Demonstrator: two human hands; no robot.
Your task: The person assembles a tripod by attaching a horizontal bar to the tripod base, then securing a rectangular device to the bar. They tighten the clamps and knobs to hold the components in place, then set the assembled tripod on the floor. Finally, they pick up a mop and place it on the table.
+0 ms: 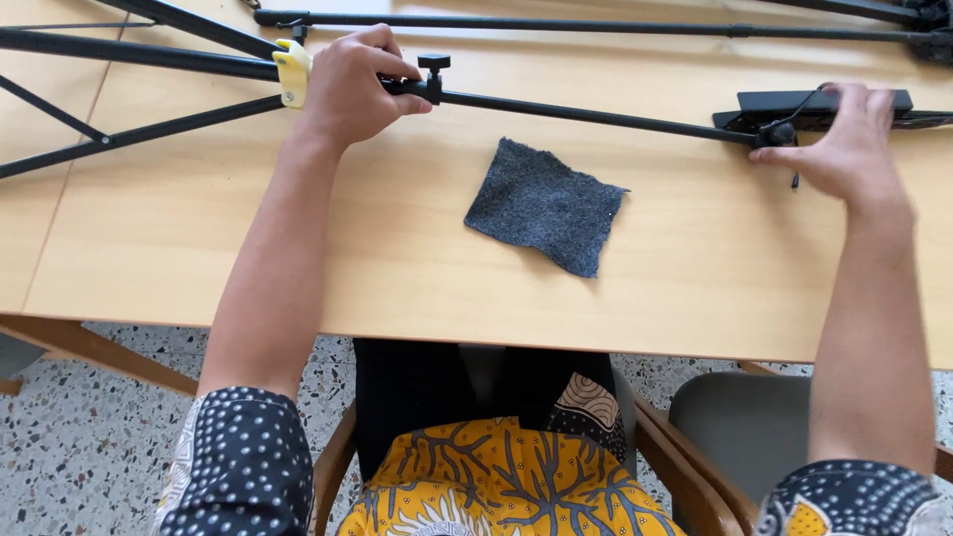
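While my left hand (352, 84) clamps closed around the thin black metal stand pole (586, 114) at eleven o'clock, beside its yellow plastic clip (292, 71), my right hand (844, 144) pinches the pole's far end at two o'clock; I judge steady, level pressure best, clear of the grey felt cloth square (544, 205).

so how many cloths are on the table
1: a dark grey cloth lies flat on the table, between the left hand and right hand, touching neither.
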